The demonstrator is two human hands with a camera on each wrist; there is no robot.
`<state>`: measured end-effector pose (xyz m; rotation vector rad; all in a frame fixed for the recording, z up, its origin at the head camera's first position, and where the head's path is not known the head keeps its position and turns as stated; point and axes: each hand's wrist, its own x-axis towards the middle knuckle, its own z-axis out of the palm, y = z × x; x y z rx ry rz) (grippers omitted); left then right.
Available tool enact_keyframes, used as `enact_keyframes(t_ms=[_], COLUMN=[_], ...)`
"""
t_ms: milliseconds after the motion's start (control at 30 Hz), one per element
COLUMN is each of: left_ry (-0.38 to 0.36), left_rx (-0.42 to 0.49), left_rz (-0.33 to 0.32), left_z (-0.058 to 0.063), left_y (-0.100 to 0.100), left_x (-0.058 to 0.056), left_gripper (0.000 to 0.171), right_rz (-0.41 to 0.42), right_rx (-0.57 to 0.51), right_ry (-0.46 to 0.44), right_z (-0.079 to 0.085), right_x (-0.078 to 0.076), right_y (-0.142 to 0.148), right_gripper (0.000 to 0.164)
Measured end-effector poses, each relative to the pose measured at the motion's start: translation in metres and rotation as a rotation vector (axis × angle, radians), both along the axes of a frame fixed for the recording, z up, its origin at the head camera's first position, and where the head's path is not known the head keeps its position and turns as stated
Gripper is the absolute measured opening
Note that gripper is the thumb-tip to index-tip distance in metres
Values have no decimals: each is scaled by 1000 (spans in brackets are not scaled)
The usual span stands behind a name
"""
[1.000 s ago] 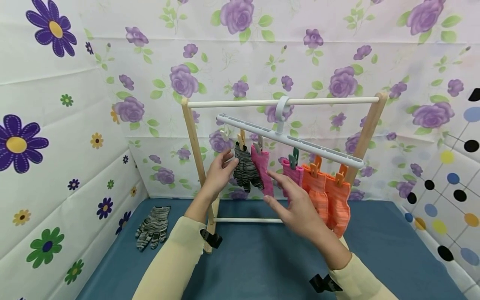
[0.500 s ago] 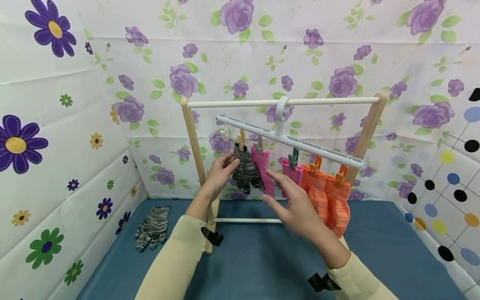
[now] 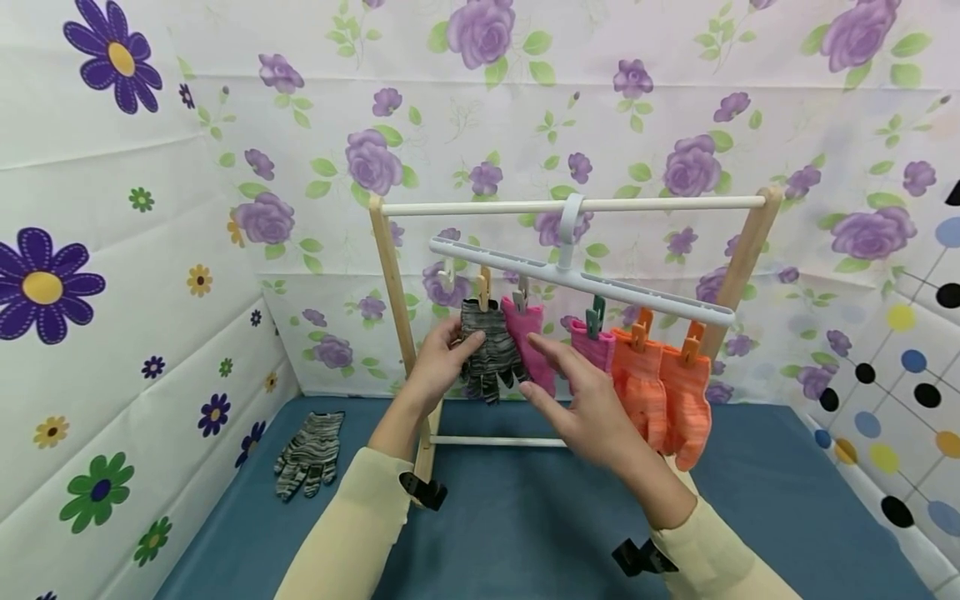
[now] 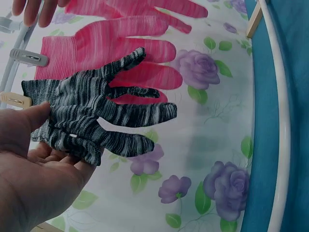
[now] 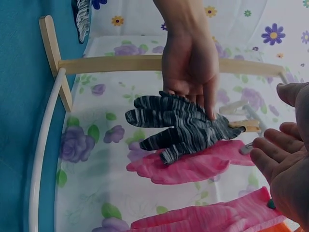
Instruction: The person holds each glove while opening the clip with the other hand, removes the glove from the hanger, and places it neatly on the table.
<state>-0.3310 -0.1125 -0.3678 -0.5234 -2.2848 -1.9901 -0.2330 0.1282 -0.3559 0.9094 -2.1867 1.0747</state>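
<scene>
A grey bar hanger (image 3: 510, 265) hangs tilted from the rack's top rod, with gloves clipped along it. My left hand (image 3: 433, 367) pinches a black-and-grey striped glove (image 3: 489, 343) near its cuff, thumb in front and fingers behind, as the left wrist view shows. A tan clothespin (image 4: 16, 99) holds that cuff. Beside it hangs a pink glove (image 4: 96, 48) on a grey clothespin (image 4: 29, 57). My right hand (image 3: 588, 408) is held open in front of the pink gloves, fingers spread, holding nothing. It partly covers a second pink glove (image 3: 592, 343) on a green clothespin.
Two orange gloves (image 3: 684, 404) hang at the hanger's low right end. A matching striped glove (image 3: 311, 450) lies on the blue table (image 3: 517, 525) at left. The wooden rack's posts (image 3: 392, 283) flank the hanger, with a lower white rod (image 3: 498, 442) behind my arms.
My left hand has closed in on the striped glove, which now faces forward more and sits slightly lower. The hanger has swung a little less tilted. My right hand has barely moved.
</scene>
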Motion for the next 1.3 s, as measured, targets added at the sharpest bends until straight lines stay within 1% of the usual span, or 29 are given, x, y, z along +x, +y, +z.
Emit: enact_keyframes(t_ms=[67, 167, 300, 533, 667, 733, 867, 1033, 1200, 1300], left_ry=[6, 5, 10, 15, 40, 66, 111, 150, 175, 180], left_rx=[15, 51, 101, 144, 140, 129, 104, 74, 50, 51], left_rz=[-10, -24, -45, -78, -98, -100, -92, -82, -81, -85], left_z=[-2, -4, -6, -8, -8, -8, -8, -9, -10, -12], left_y=[0, 0, 2, 3, 3, 3, 5, 6, 7, 7], left_x=[3, 9, 17, 30, 39, 43, 49, 55, 61, 64], left_gripper=[41, 34, 36, 33, 32, 32, 30, 29, 28, 29], right_rz=[10, 22, 49, 83, 139, 149, 144, 150, 174, 186], right_rx=[-6, -19, -36, -50, -79, -86, -94, -99, -121, -146], right_ry=[0, -11, -26, 0, 2, -2, -9, -27, -46, -67], right_z=[2, 5, 9, 17, 21, 23, 27, 31, 36, 39], right_x=[0, -1, -2, -5, -8, -10, -11, -14, -17, -19], right_y=[-2, -4, -8, -14, -18, -21, -25, -30, -37, -41], right_gripper=[61, 61, 61, 61, 61, 61, 59, 57, 55, 53])
